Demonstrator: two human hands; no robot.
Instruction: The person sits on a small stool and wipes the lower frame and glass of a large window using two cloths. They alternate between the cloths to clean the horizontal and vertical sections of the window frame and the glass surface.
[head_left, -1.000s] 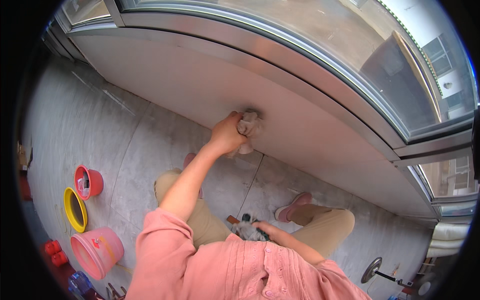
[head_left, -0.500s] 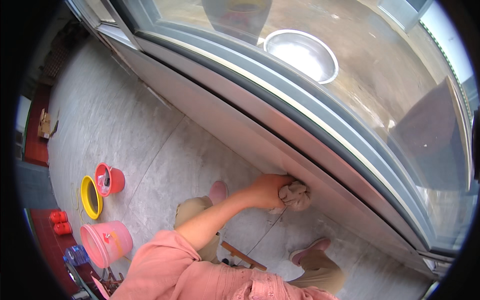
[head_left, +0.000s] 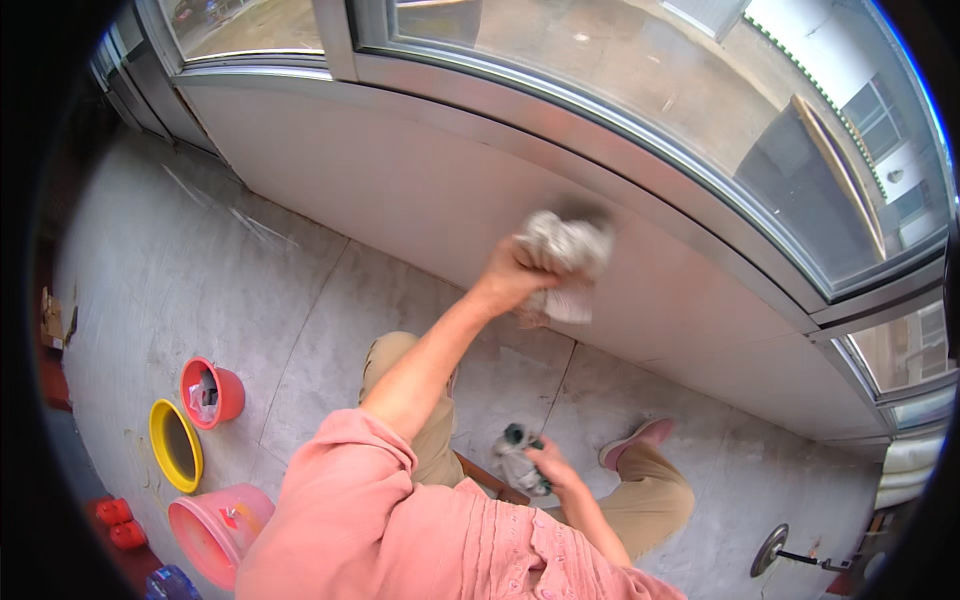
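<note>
My left hand (head_left: 505,282) is closed around a crumpled greyish-white rag (head_left: 565,245), which hangs down below the fingers. The rag is blurred and held up at the white lower wall panel (head_left: 400,190); a dark shadow lies on the panel beside it. Whether it touches the panel is hard to tell. Lower down, between my knees, my right hand (head_left: 550,465) grips a greyish-white object with dark green ends (head_left: 518,460). Blur hides its exact kind.
On the left of the grey floor (head_left: 270,290) stand a small red bucket (head_left: 232,395), a yellow basin (head_left: 160,450) and a pink bucket (head_left: 255,508). Part of a wooden stool (head_left: 485,478) shows beneath me. A weight plate on a bar (head_left: 770,550) lies at right.
My left hand has lifted the rag from low by the wall's foot up the panel. My right hand has come into view with the greyish-white object. The view has shifted.
</note>
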